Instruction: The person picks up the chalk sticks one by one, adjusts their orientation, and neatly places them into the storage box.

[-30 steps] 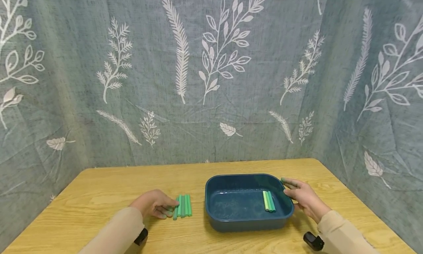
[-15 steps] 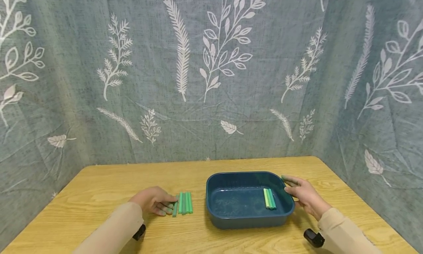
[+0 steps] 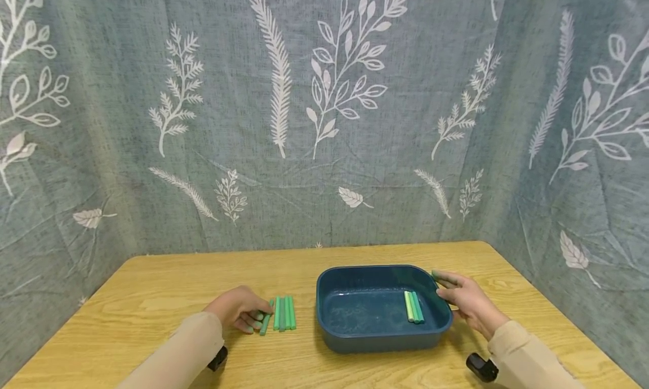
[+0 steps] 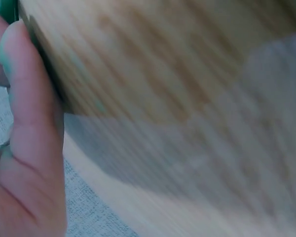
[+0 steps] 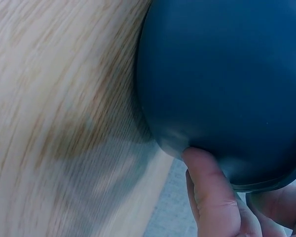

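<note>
Between its fingertips [image 3: 259, 316], the left hand [image 3: 239, 308] is pinching a green chalk stick [image 3: 265, 325], ideally lightly, lest it snap; the right hand [image 3: 469, 302] is pinching the dark-blue basin [image 3: 380, 344] by its rim.

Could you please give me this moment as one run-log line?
left hand: pinches green stick | right hand: holds blue tray by its right end | in tray: stick row | on table: green stick group
</note>
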`<state>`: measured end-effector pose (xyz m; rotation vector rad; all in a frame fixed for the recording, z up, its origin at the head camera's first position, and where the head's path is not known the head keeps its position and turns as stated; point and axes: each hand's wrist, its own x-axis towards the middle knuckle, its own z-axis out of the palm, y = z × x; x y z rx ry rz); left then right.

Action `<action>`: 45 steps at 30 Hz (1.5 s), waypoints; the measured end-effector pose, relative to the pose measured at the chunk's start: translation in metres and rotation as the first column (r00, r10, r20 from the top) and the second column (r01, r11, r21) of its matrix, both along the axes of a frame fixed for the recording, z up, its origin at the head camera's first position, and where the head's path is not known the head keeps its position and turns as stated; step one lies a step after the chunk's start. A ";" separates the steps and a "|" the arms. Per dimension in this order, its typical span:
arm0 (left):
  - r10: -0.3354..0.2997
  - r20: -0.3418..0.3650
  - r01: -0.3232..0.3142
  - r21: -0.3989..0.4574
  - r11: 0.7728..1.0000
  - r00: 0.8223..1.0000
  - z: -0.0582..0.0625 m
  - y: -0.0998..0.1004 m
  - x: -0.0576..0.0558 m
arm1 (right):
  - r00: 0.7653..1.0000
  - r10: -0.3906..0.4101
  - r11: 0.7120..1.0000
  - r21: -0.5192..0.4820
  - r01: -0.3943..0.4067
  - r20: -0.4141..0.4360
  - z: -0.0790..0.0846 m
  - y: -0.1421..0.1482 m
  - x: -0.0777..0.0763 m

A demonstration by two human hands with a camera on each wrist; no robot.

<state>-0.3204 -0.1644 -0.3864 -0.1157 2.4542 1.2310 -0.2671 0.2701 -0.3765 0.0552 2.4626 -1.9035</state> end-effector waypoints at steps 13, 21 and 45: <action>0.013 0.023 -0.016 0.144 0.989 1.000 0.003 -0.007 0.007 | 1.000 0.008 1.000 0.010 -0.008 0.000 0.000 0.001 -0.001; 0.011 -0.003 -0.010 0.243 0.970 1.000 0.006 -0.006 0.011 | 1.000 0.003 1.000 0.004 -0.003 0.005 0.001 0.002 -0.002; -0.106 0.003 0.094 0.437 0.895 0.994 0.044 0.027 0.019 | 1.000 0.014 1.000 -0.012 -0.014 0.005 0.000 0.003 -0.001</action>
